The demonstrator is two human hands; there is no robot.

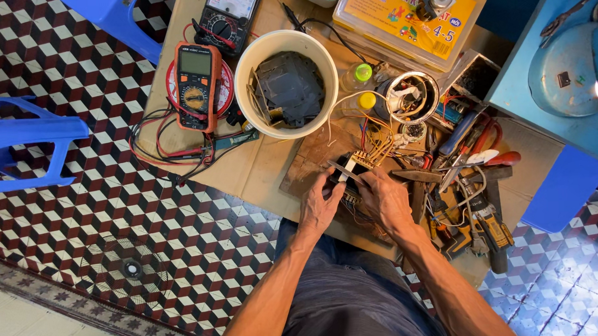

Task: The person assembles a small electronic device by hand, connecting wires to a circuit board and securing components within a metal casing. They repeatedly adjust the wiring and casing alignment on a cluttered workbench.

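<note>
Left hand (319,207) steadies wired transformer (353,176) on wooden board (309,167), right hand (384,201) grip closed on metal tool (345,171) probing it

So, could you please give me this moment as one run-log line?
left hand: on wired part | right hand: holds thin tool on it | bucket behind

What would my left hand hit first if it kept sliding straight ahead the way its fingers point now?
Probably the small wired electrical part that the left hand already touches at its fingertips. Past that lies the wooden board, then the white bucket. Heights are hard to judge from above.
</note>
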